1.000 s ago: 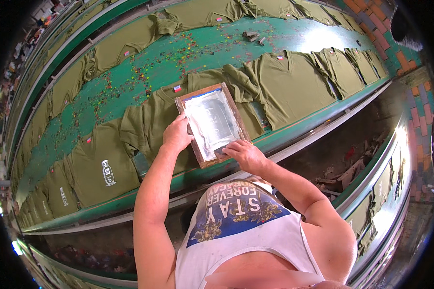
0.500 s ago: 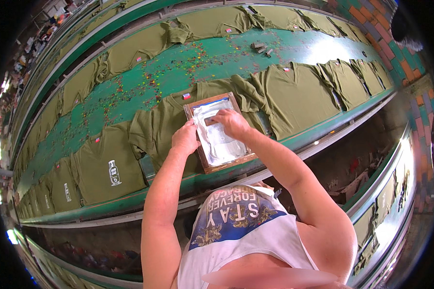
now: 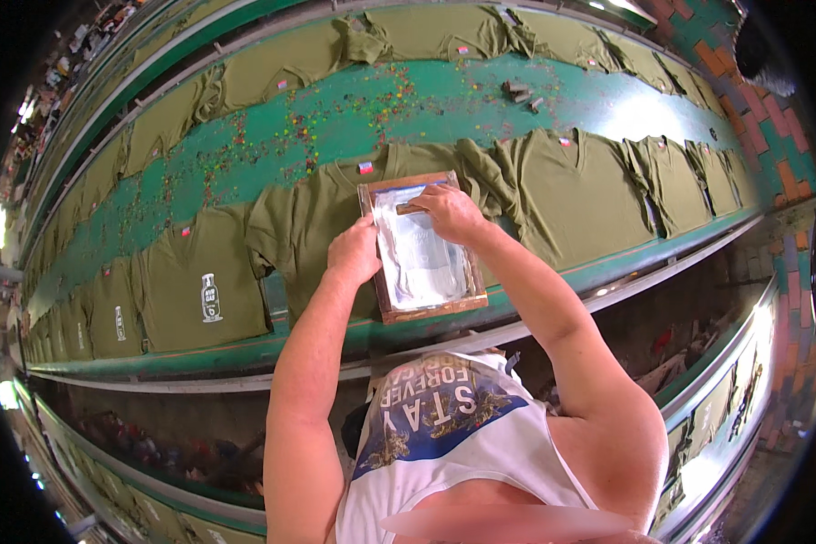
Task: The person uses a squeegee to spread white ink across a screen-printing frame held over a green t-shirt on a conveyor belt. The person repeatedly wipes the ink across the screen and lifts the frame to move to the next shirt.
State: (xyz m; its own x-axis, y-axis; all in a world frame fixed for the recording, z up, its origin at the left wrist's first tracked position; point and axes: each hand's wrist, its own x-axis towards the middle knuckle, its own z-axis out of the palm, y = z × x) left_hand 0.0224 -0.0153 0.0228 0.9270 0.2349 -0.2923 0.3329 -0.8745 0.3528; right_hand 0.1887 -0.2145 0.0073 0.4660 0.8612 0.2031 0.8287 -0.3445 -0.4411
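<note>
On the worktop (image 3: 358,113), the olive T-shirt to my left (image 3: 172,281) already bears a white bottle print (image 3: 210,299); the T-shirts to my right (image 3: 571,192) look bare. The wood-framed screen (image 3: 426,265) lies on the middle shirt (image 3: 313,219), my left grip (image 3: 354,250) clasping its left rail, my right grip (image 3: 453,216) pinching a small squeegee (image 3: 409,208) near its far end.

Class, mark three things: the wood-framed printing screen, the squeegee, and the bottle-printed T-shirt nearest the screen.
Wood-framed printing screen (image 3: 437,309): head view, bottom bar of its frame.
Squeegee (image 3: 408,209): head view, its exposed brown part.
Bottle-printed olive T-shirt (image 3: 184,285): head view, fabric left of its print.
</note>
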